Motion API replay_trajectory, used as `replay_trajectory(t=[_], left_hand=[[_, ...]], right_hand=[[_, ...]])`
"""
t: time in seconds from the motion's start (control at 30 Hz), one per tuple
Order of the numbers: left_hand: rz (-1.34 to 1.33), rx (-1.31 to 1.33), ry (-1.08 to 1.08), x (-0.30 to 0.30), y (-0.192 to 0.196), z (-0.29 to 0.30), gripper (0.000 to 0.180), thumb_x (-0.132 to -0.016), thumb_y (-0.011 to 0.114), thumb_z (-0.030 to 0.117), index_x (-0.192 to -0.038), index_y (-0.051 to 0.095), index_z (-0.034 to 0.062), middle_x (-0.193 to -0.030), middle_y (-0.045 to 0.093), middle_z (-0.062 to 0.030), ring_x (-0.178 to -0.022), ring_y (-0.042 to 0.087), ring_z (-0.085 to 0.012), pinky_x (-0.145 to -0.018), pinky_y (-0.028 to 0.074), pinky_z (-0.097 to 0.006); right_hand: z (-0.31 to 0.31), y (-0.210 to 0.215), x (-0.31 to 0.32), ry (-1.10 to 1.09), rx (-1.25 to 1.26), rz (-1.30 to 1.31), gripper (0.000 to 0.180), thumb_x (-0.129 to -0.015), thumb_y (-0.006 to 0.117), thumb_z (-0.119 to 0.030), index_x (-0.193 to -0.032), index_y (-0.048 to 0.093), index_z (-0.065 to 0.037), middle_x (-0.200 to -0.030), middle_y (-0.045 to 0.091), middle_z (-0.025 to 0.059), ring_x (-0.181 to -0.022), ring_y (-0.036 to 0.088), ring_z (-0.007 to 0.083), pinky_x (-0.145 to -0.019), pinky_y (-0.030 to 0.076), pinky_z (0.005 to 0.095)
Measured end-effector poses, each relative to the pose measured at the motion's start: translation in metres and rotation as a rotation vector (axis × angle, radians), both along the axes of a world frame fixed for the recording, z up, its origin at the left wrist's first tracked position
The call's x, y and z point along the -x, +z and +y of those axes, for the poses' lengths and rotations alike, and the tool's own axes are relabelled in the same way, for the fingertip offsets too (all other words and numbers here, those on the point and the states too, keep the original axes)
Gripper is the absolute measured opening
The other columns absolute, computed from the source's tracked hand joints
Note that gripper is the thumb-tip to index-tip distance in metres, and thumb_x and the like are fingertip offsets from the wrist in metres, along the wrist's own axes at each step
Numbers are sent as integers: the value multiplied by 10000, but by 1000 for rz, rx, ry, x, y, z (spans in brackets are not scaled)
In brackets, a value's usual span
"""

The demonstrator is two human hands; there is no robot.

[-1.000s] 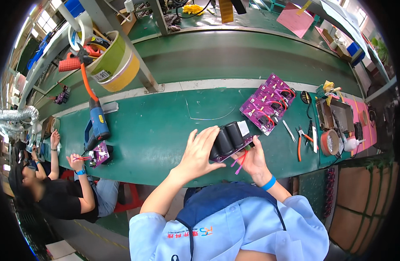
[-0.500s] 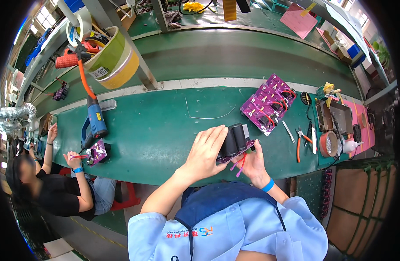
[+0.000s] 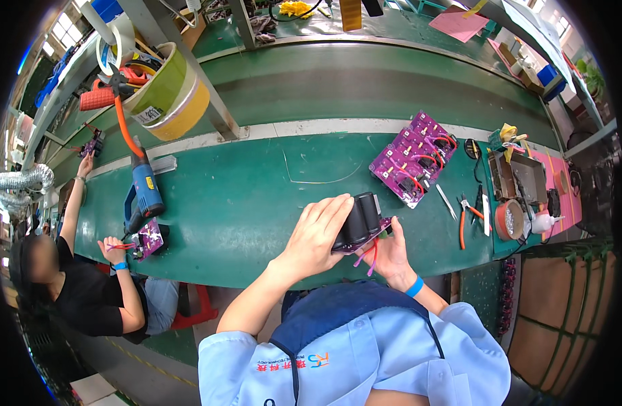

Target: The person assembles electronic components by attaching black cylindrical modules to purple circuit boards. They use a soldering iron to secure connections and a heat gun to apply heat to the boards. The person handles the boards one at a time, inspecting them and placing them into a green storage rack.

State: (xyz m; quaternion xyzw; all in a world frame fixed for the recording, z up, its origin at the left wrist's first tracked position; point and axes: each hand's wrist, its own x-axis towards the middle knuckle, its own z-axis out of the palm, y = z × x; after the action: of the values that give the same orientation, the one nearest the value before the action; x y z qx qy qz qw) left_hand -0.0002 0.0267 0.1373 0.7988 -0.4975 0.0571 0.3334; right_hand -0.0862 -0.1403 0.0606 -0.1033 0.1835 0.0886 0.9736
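Observation:
Between my hands, above the near edge of the green bench, is a purple circuit board (image 3: 384,229) with large black cylinders, likely capacitors. My left hand (image 3: 317,232) wraps over the cylinders from the left. On the other side my right hand (image 3: 392,257) grips the board's right edge, its thumb up along the edge and part of its fingers hidden beneath. Red and purple wires (image 3: 369,258) dangle from the board toward me. Farther off to the right lies a group of purple circuit boards (image 3: 414,159) joined side by side, with red wires on top.
Tweezers (image 3: 447,201), orange-handled cutters (image 3: 464,223) and a metal parts tray (image 3: 527,172) lie at the right. To the left are a blue power tool (image 3: 147,193) and another board (image 3: 148,238) beside a co-worker (image 3: 87,284). A tool bucket (image 3: 168,95) hangs above.
The co-worker's far hand has reached forward to a board on the line behind the bench. My hands and the board in them stay almost where they were.

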Motion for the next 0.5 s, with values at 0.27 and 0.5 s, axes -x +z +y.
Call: replay_trajectory(t=[0.27, 0.5], left_hand=[[27, 110, 53, 11, -3, -5, 802, -506, 741, 125, -1198, 374, -43, -1153, 441, -204, -1070, 437, -348, -895, 352, -425], [31, 53, 66, 13, -3, -4, 799, -504, 749, 144, -1190, 383, -38, -1153, 445, -191, -1055, 444, -344, -891, 356, -414]], right_hand=[[-6, 4, 6, 24, -34, -11, 703, -781, 485, -552, -1226, 370, -20, -1218, 425, 182, -1145, 411, 325, -999, 284, 476], [-7, 2, 12, 48, -13, -28, 698, -777, 502, -542, -1226, 370, -25, -1216, 427, 178, -1140, 418, 327, -992, 279, 514]])
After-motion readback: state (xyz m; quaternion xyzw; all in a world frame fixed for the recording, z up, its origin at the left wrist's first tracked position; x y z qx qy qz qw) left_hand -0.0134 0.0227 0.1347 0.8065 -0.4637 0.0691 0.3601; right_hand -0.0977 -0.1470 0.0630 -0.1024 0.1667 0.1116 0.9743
